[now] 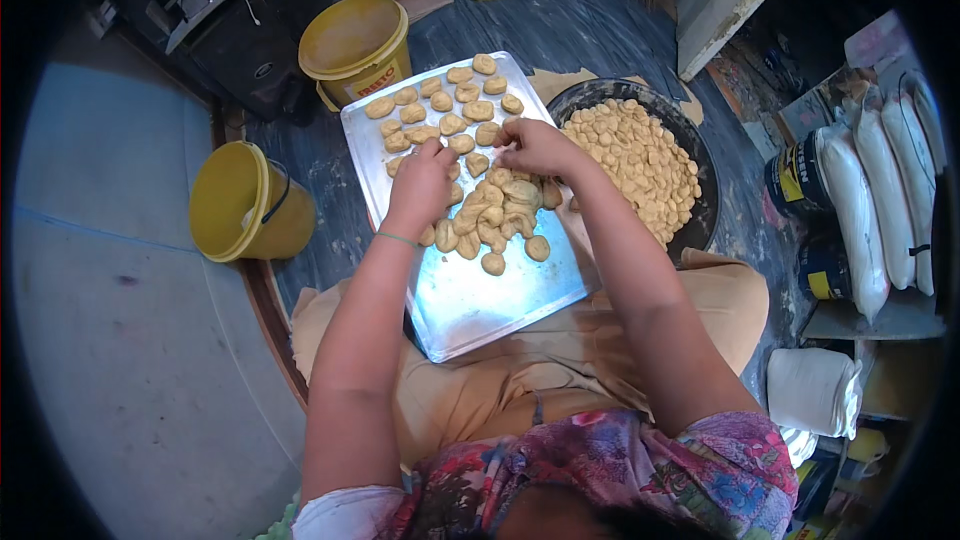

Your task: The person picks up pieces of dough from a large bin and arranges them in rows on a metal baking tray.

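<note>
Fingers (432,150) half-curl, hold unclear, among lumps (478,111) on a silver tray (500,310) above streaked floor (560,32).

On the silvery metal tray (500,305) before me, I see tan dough pieces (452,124) in loose rows toward the far edge, a heaped dough pile (518,192) around the middle reaching toward the right edge, and a couple of round pieces (537,247) on its near-edge side

Golden-tan dough-like pieces (479,111) against my silver tray (490,305); the same tan showing in that black basin (711,190); yellow on the bucket (290,230)! My top (590,450) blazes pink, purple and blue in florals; tan trousers (720,310); green wristband (397,239); streaky blue-grey floor (590,30).
</note>
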Motion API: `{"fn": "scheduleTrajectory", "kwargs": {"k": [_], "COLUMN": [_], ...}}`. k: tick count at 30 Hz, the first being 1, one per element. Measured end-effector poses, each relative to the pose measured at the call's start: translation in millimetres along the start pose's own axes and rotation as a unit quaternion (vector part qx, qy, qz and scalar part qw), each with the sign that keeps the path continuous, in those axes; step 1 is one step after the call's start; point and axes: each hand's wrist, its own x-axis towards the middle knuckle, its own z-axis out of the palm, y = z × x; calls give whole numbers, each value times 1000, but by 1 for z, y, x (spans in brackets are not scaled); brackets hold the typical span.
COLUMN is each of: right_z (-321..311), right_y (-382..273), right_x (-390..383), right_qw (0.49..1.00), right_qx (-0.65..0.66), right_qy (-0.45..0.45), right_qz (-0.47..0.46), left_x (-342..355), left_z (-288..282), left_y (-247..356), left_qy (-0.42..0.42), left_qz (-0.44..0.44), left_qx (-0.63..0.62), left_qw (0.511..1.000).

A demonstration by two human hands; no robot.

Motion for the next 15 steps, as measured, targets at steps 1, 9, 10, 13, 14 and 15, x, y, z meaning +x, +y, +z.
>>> {"fn": "scheduleTrajectory", "kwargs": {"k": [1, 9, 10, 13, 14, 15], "right_z": [-2, -9, -10, -4, 0, 3], "right_y": [-3, 2, 4, 13, 14, 17], "right_x": [-5, -15, -14, -6, -4, -3], "right_qw": [998, 995, 995, 997, 997, 997], "right_qx": [-52, 58, 58, 31, 31, -27], "right_qy": [-25, -54, -53, 65, 68, 70], "right_qz": [37, 56, 57, 22, 23, 21], "left_x": [-1, -10, -10, -12, -13, -14], "left_z": [0, -8, -10, -11, -8, -6], "left_y": [2, 14, 18, 24, 24, 25], "left_qy": [-1, -70, -70, -48, -81, -114], "left_qz": [-1, 79, 80, 111, 126, 141], "left_qx": [0, 16, 15, -9, 12, 32], "left_qw": [1000, 994, 994, 993, 989, 983]}}
